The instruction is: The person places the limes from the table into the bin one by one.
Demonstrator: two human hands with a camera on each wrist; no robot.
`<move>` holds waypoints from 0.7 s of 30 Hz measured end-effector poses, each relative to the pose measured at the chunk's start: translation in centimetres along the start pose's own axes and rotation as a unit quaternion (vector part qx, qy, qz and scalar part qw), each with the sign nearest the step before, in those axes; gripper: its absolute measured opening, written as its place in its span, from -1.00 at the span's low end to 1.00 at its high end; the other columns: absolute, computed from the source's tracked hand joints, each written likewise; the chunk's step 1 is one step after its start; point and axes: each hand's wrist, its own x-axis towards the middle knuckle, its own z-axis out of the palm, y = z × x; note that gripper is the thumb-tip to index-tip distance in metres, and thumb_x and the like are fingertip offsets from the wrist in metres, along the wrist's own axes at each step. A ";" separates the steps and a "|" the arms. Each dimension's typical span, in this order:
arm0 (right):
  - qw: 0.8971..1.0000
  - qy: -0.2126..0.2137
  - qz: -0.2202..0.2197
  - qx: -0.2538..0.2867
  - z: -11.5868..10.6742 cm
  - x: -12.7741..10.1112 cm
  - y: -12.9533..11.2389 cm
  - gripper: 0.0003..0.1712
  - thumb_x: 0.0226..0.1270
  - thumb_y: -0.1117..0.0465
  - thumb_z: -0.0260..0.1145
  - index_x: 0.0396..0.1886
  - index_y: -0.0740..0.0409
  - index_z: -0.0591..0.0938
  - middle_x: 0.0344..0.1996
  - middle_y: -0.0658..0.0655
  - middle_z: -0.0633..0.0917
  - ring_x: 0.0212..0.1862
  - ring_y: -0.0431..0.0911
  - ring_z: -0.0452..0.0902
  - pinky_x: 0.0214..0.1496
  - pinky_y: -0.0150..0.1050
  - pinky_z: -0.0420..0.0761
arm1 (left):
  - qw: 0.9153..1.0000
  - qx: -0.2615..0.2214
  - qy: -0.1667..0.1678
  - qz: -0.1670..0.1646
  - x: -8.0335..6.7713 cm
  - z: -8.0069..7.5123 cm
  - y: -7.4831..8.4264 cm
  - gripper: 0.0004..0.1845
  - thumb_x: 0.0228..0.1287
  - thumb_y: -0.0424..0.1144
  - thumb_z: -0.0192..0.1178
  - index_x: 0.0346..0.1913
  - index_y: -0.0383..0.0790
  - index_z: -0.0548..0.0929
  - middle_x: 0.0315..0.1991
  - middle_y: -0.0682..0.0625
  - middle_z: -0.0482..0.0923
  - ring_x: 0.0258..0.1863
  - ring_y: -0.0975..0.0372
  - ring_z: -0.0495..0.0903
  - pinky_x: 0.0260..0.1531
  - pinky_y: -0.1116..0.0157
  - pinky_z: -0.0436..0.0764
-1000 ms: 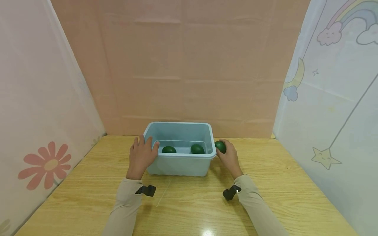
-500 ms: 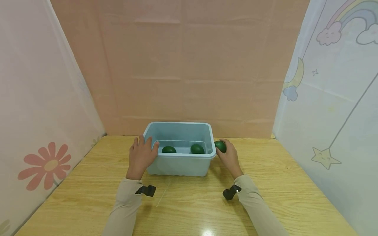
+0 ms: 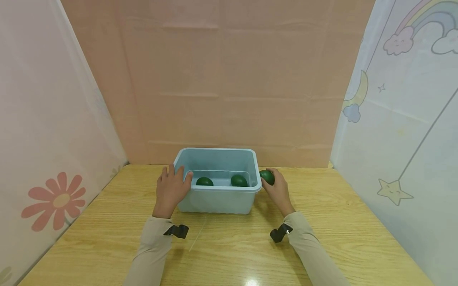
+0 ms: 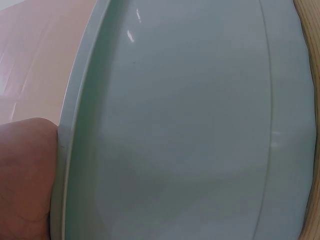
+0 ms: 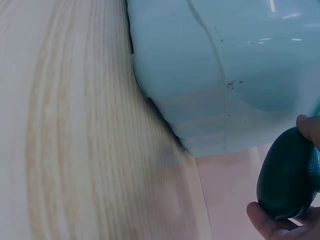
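A light blue plastic bin point(image 3: 218, 201) stands on the wooden table in front of me. Over its near left corner lies my left hand point(image 3: 169, 195), fingers spread across the rim and thumb toward the inside. Part of that hand point(image 4: 25, 180) shows beside the rim in the left wrist view. My right hand point(image 3: 278, 192) grips a smooth, dark green avocado point(image 3: 267, 177) just outside the bin's right wall. In the right wrist view, thumb and fingers pinch this avocado point(image 5: 285, 175) at its ends. Inside the bin lie an avocado point(image 3: 204, 181) on the left and another avocado point(image 3: 239, 180) on the right.
Wooden table point(image 3: 229, 246) spreads around the bin. Behind it rises a creased, peach-coloured backdrop point(image 3: 229, 79). Printed curtains hang at both sides, the left curtain point(image 3: 61, 119) with a flower and the right curtain point(image 3: 404, 131) with a star.
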 end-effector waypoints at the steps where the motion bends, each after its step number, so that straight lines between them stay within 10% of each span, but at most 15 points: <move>1: 1.000 0.000 -0.001 0.000 0.0 0.0 0.0 -0.42 0.44 0.20 0.31 0.35 0.34 0.40 0.26 0.41 0.46 0.22 0.28 0.44 0.17 0.21 0.52 | 1.000 0.001 0.000 0.000 0.0 0.0 0.0 -0.37 0.59 0.04 -0.17 0.43 -0.40 0.35 0.48 -0.49 0.02 0.48 -0.38 -0.08 0.33 -0.34 0.09; 21: 1.000 0.002 0.000 0.002 -0.1 0.0 0.0 -0.42 0.43 0.19 0.32 0.34 0.33 0.41 0.26 0.41 0.46 0.22 0.28 0.45 0.16 0.20 0.53 | 1.000 0.001 0.005 0.001 0.0 0.0 0.0 -0.36 0.59 0.04 -0.17 0.43 -0.41 0.35 0.47 -0.49 0.05 0.47 -0.39 -0.07 0.32 -0.34 0.11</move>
